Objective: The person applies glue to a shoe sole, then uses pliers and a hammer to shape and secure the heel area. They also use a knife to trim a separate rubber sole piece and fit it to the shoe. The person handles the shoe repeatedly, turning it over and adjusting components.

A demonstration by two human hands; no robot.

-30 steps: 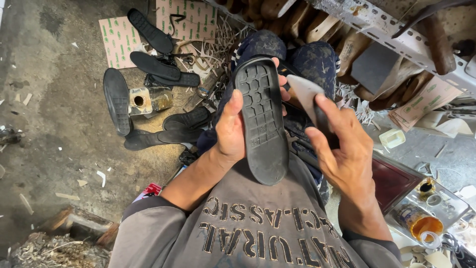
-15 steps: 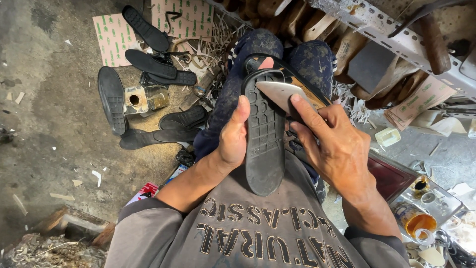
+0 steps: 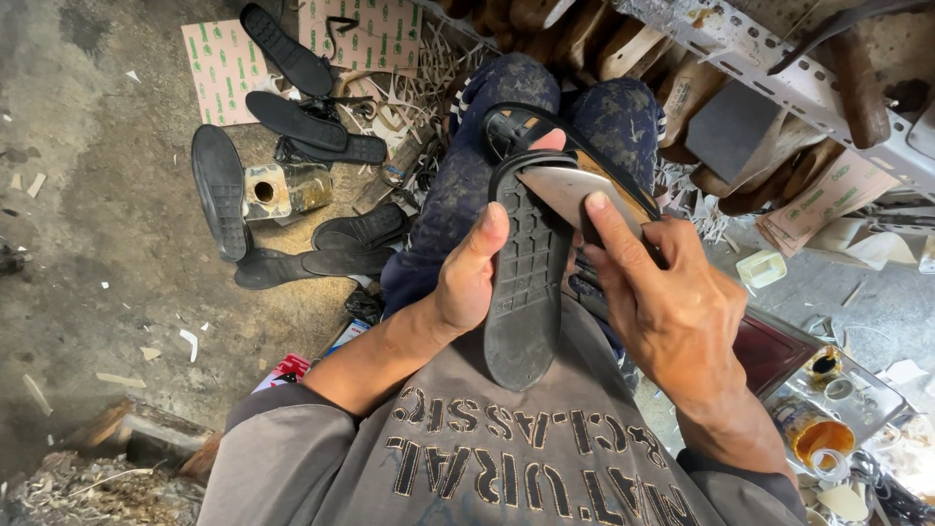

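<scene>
The left hand (image 3: 472, 282) wraps its fingers around the black sole (image 3: 526, 282), tread up over the lap, steadying it; the right hand (image 3: 667, 302) pinches a flat blade (image 3: 575, 190), forefinger pressing it against the sole's toe end

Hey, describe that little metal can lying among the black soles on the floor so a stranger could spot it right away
Start at the dirty concrete floor left of the person's knees, where loose black soles lie scattered. Among them lies a small can on its side: the only shiny, boxy thing there, its round opening facing left.
</scene>
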